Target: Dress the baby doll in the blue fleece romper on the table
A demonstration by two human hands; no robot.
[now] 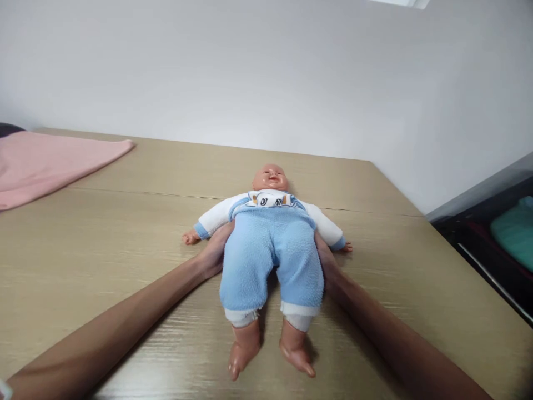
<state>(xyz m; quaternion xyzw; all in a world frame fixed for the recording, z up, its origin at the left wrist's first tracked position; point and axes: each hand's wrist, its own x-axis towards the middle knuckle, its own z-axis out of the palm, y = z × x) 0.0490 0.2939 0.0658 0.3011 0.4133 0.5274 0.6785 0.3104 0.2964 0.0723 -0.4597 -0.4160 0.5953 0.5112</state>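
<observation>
A baby doll [272,239] lies on its back on the wooden table [137,244], with its head away from me and its bare feet towards me. It wears fluffy light blue overalls over a white top with blue cuffs, and its arms are spread out to the sides. From the left, my left hand [217,250] grips the doll's side at the waist. My right hand [328,260] holds the opposite side in the same way. The fingers of both hands are hidden behind or under the doll's body.
A pink cloth [54,161] lies at the table's far left, with something dark [9,129] behind it. A pale wall rises behind the table. Beyond the right edge, lower down, is a dark object with teal fabric [516,230] on it.
</observation>
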